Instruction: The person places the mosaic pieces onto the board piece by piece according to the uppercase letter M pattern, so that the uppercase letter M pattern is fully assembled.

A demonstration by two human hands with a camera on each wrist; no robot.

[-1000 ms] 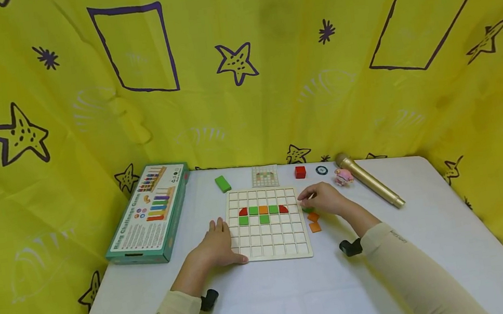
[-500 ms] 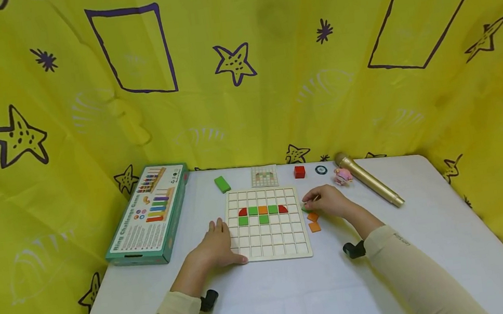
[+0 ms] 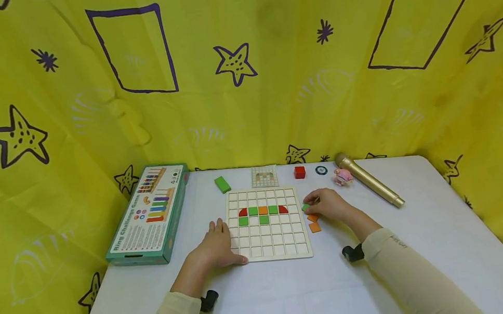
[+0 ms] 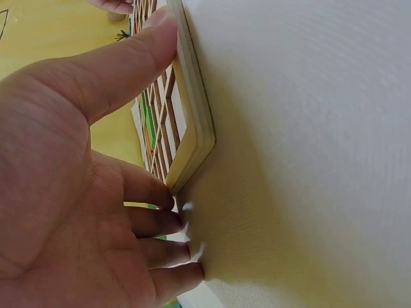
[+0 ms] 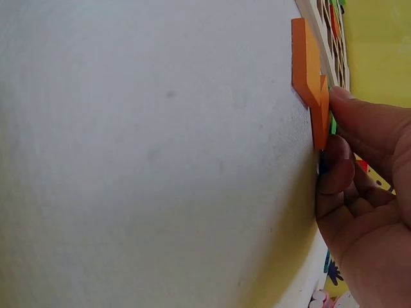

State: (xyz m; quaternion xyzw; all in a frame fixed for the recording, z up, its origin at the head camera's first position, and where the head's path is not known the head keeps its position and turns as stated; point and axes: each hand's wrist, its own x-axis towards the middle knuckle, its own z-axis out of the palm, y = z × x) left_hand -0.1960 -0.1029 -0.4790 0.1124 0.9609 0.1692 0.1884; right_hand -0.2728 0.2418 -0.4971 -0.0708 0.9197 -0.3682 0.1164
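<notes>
Beside the board's [image 3: 267,223] right edge, the right hand [image 3: 330,205] pinches a green tile [image 3: 306,206] just above two orange tiles [image 3: 314,222] on the table [image 3: 269,301]. Left hand [image 3: 215,246] lies spread flat, thumb against the board's near-left corner. Behind stand a green block [image 3: 223,183], pattern card [image 3: 265,176], red cube [image 3: 300,172], microphone [image 3: 369,179] and game box [image 3: 151,213].

1. Setting: a makeshift play or recording booth, enclosed by a yellow curtain [image 3: 269,71] printed with purple stars and squares.
2. White table [image 3: 297,298] carrying toys: a boxed ring game [image 3: 147,214], a grid puzzle board [image 3: 268,238], and a gold microphone [image 3: 369,179].
</notes>
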